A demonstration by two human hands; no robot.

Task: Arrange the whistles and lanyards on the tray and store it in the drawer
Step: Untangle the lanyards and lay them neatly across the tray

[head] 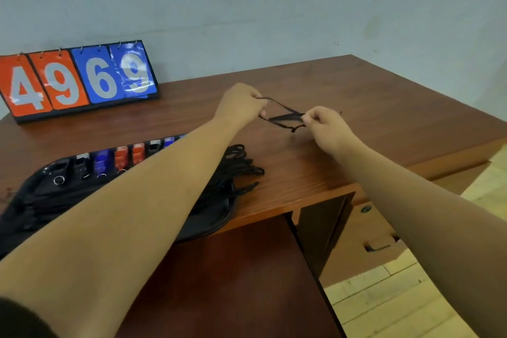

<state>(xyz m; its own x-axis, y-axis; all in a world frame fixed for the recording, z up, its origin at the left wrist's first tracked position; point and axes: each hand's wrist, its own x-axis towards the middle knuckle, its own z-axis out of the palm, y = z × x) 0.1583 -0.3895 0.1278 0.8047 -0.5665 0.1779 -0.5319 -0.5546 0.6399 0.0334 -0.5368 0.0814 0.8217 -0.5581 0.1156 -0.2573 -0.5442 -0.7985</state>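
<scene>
Flip scoreboard [76,79], at ten o'clock of the view: stands on the wooden desk [384,101] against the wall, two orange cards reading 4 and 9, two blue cards reading 6 and 9. Black tray [45,171], at eight o'clock: lies on the desk near its front edge, partly hidden by the left forearm. Whistles [120,158]: one row along the tray's far side, black, blue and orange, side by side. Bundle of black lanyards [241,164]: heaped on the tray, loops spilling past its right end onto the desk. Left hand [241,104], just above centre: fingers curled, pinching one end of a single black lanyard [282,117]. That lanyard: folded into a narrow loop, drawn between both hands above the desk, well apart from the tray, at its two o'clock. Right hand [326,126]: fingers curled, pinching the other end. Drawer [356,230], at four o'clock: under the desktop, dark handle [380,247] on its front.
</scene>
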